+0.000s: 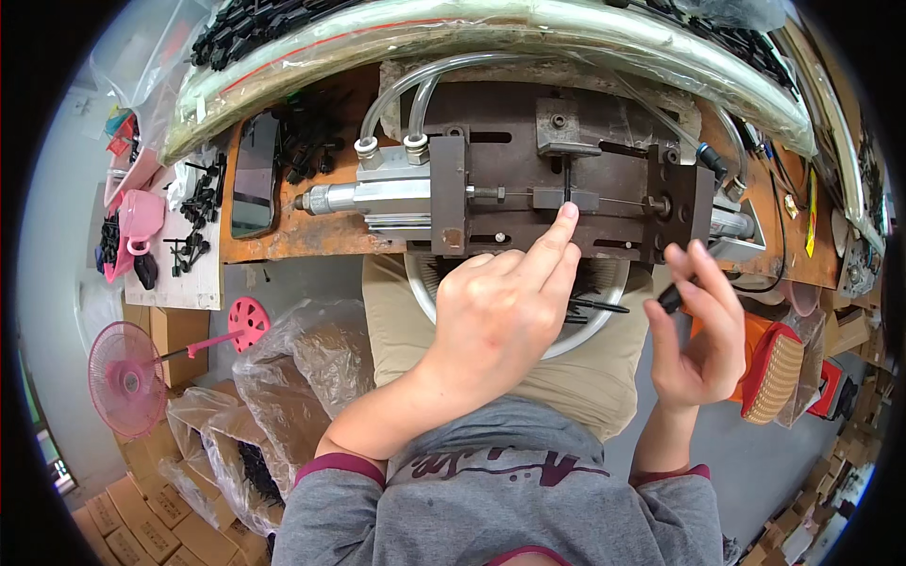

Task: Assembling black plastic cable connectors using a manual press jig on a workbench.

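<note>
My left hand (500, 307) reaches over the dark metal fixture (510, 222), its index finger stretched out to the lower end of an upright thin black rod (567, 179). That rod stands against a small grey block (552, 198) in the middle of the fixture. The other fingers are curled, and thin black rods (600, 306) stick out from under them; the thumb is hidden. To the right, my right hand (703, 340) is raised, pinching a short black piece (670, 299) between thumb and fingers. Beneath my left hand, a white-rimmed bowl (420, 292) with black parts sits in my lap.
Silver air cylinders (406, 193) with clear hoses flank the fixture. A phone (255, 174) and black parts (307, 146) lie on the wooden table at left. A pink fan (127, 377), plastic-lined boxes (302, 358) and a red-orange stool (769, 368) stand lower down.
</note>
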The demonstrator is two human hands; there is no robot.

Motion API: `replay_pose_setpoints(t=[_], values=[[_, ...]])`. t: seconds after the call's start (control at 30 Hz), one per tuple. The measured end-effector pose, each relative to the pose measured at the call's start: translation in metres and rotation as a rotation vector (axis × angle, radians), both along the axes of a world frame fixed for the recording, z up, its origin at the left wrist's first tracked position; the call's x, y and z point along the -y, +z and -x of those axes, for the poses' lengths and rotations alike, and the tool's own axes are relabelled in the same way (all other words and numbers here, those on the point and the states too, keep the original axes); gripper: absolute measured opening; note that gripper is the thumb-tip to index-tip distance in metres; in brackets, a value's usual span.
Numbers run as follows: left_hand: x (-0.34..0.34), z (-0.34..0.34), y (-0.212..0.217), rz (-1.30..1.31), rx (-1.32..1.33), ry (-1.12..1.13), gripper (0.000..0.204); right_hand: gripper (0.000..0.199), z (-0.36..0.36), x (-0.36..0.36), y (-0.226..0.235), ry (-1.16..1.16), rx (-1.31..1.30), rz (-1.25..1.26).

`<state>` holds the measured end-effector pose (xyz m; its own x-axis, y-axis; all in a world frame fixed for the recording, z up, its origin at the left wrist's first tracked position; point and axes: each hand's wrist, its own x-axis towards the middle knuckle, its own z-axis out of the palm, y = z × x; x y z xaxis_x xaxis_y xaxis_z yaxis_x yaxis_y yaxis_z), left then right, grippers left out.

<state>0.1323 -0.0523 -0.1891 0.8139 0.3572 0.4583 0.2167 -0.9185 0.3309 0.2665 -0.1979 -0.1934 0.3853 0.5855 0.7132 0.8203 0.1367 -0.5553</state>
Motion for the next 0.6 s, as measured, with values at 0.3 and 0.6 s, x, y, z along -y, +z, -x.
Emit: replay_pose_setpoints(t=[0.3,0.6], values=[[-0.005,0.010,-0.009,0.208,0.236,-0.078,0.024,0.031,0.006,-0.015,0.007,-0.009,0.143,0.216],[-0.006,0.047,0.009,0.663,0.392,-0.077,0.034,0.025,0.017,-0.045,0.003,-0.046,0.399,0.420]])
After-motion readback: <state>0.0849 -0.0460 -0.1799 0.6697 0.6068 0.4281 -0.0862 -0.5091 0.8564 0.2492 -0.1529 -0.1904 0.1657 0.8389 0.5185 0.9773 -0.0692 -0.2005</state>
